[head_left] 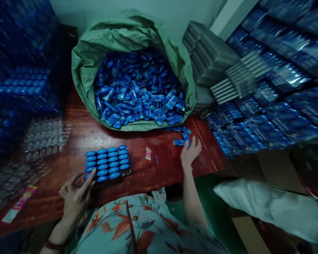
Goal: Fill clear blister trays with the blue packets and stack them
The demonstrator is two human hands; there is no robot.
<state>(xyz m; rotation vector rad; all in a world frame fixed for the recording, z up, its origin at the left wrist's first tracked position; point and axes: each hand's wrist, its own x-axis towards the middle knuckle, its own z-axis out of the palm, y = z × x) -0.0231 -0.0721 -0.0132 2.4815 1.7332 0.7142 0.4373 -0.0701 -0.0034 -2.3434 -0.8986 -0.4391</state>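
Near-left corner of clear tray (125,172) hidden by left hand (75,194), grip unclear | tray on brown table (153,176), blue ovals (102,161) lying lengthwise left-to-right | right hand (190,156) at loose blue packets (178,142), fingers spread, grasp unclear

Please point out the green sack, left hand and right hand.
Green sack (82,68): head view, on its left wall.
Left hand (76,193): head view, middle of the hand.
Right hand (190,154): head view, middle of the hand.

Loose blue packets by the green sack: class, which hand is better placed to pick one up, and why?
Probably the right hand: it is at the loose blue packets, while the left hand is at the clear plastic tray.
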